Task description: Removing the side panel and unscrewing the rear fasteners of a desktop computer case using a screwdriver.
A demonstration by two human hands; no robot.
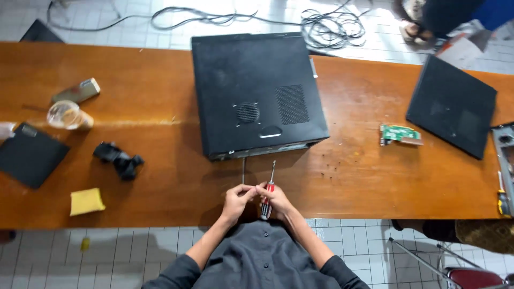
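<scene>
Wooden table (160, 176), 2 hands (257, 199) w/ screwdriver (268, 191), black PC case (257, 91)

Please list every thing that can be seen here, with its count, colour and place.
Computer case: 1, black, table centre.
Side panel: 1, black, table right.
Circuit card: 1, green, right of case.
Screws: several, dark, front of case.
Sponge: 1, yellow, front left.
Glass: 1, clear, left.
Cables: several, black, floor.
Screwdriver: 1, red-handled, in right hand.
Left hand: at table edge, touching the right hand.
</scene>
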